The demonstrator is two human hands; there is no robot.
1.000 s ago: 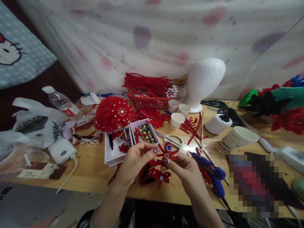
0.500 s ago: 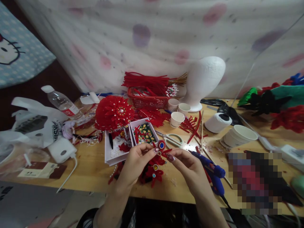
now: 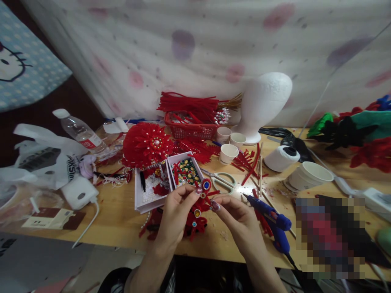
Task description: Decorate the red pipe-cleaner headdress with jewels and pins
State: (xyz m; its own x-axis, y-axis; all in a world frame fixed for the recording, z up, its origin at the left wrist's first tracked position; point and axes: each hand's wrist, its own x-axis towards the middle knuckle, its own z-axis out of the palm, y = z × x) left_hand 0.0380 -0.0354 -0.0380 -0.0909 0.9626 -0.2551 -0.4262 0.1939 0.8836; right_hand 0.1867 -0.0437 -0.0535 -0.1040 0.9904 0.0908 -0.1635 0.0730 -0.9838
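Observation:
Between my hands is a red pipe-cleaner ornament [image 3: 206, 185] with a round blue gem at its top and yellow and light-blue gems lower down. My left hand [image 3: 177, 207] pinches its upper left side between thumb and fingers. On the other side, my right hand [image 3: 236, 211] has thumb and forefinger closed at the ornament's right edge; the exact spot they grip is partly hidden. Just behind the left hand stand two white boxes, one with green and gold gems [image 3: 187, 171], the other with pearl beads [image 3: 149, 191]. Scissors [image 3: 224, 182] lie beyond the right hand.
A blue glue gun [image 3: 270, 215] lies right of my right hand. Farther back are paper cups [image 3: 228, 154], a thread cone [image 3: 281, 158], a white foam head [image 3: 265, 101] and a red basket [image 3: 192, 131]. A red flower headpiece [image 3: 146, 144] and water bottle [image 3: 79, 130] stand left.
The ornament has shifted slightly left and tilted, its lower gems swinging left. My right fingers have moved a little left and down along its edge. The left hand keeps its pinch.

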